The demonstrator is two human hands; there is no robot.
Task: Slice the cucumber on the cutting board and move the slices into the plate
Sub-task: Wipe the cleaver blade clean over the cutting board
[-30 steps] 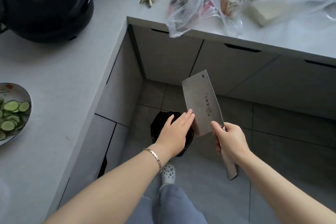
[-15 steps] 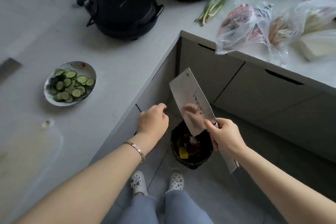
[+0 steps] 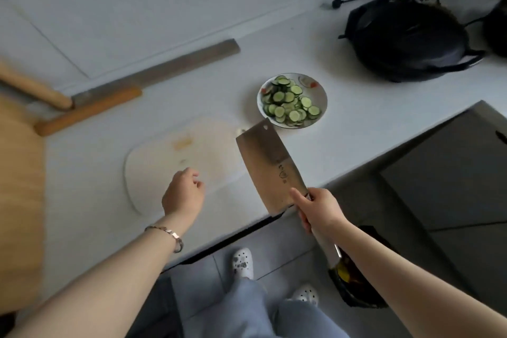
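the cleaver (image 3: 270, 170) is gripped by the right hand (image 3: 319, 210) over the counter (image 3: 343, 151) edge; the left hand (image 3: 183, 193) is held loosely curled, empty, above the cutting board (image 3: 170, 156).

The person's arms are bare, the left arm (image 3: 109, 269) and the right arm (image 3: 397, 269) alike. A thin shiny bracelet (image 3: 167, 232) made of small flat links goes round the wrist just behind the left hand (image 3: 183, 192). The legs are in light blue jeans (image 3: 247, 307) that look loose and a bit crinkly, and on the feet are white clogs, one shoe (image 3: 242, 259) and the other shoe (image 3: 304, 295), each with little round holes and small dark spots on top.
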